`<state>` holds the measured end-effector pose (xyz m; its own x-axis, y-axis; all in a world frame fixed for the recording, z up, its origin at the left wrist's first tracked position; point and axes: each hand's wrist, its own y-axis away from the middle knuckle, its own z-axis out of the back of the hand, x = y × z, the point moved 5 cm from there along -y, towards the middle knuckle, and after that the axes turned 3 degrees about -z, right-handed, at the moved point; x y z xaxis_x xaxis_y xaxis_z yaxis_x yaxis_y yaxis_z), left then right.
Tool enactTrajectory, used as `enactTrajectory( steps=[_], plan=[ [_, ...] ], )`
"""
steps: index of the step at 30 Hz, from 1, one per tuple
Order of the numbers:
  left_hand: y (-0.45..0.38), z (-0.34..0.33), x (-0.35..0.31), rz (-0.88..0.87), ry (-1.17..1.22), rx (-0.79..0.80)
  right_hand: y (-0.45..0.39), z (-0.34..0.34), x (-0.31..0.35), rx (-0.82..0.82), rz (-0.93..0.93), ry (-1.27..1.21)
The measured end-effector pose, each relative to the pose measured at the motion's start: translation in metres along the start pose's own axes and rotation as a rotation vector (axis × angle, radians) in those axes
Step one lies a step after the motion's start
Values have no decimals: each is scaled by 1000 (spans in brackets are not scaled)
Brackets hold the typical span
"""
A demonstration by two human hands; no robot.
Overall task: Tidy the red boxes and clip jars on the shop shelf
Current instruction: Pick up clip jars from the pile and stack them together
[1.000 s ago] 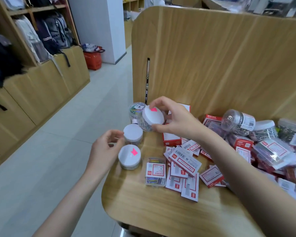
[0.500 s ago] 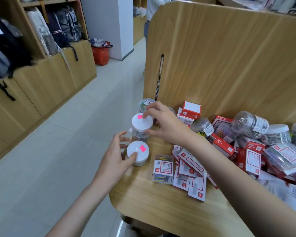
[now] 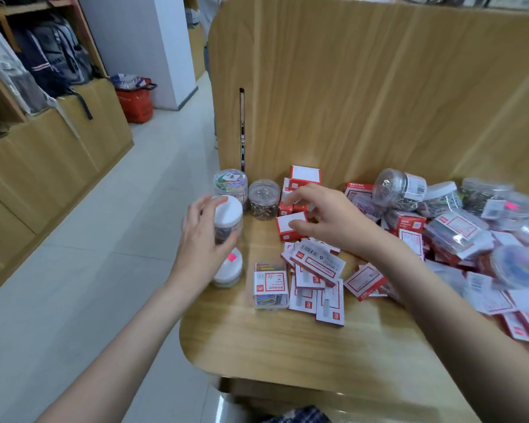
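Two white-lidded clip jars stand stacked at the shelf's left edge. My left hand (image 3: 203,239) grips the upper jar (image 3: 230,212), with its thumb on the clear wall; the lower jar (image 3: 230,270) carries a pink sticker. My right hand (image 3: 327,222) hovers over a cluster of red boxes by the back panel. Its thumb touches the white face of one red box (image 3: 287,230) and its fingers are loosely spread above. Behind stand a jar of coloured clips (image 3: 231,183) and a jar of silver clips (image 3: 263,198). Flat red-and-white boxes (image 3: 318,267) lie scattered in the middle.
A jumbled heap of jars and red boxes (image 3: 440,215) fills the shelf's right side. A clear box of coloured clips (image 3: 271,288) lies near the front. The wooden back panel (image 3: 364,87) rises behind. The aisle floor, a red basket (image 3: 135,102) and a standing person (image 3: 208,56) are to the left.
My right hand set its jar on the stack, let go and moved right to the red boxes. My left hand rose from the lower jar to grip the upper one.
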<state>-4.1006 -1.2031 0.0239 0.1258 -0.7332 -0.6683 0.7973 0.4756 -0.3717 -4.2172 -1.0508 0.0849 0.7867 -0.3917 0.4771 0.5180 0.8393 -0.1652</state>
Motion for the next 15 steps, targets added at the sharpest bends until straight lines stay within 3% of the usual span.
enactTrajectory(
  steps=[6, 15],
  plan=[
    [-16, 2, 13, 88, 118, -49, 12, -7, -4, 84, -75, -23],
    [-2, 12, 26, 91, 292, 58, -15, -28, 16, 117, -57, -106]
  ],
)
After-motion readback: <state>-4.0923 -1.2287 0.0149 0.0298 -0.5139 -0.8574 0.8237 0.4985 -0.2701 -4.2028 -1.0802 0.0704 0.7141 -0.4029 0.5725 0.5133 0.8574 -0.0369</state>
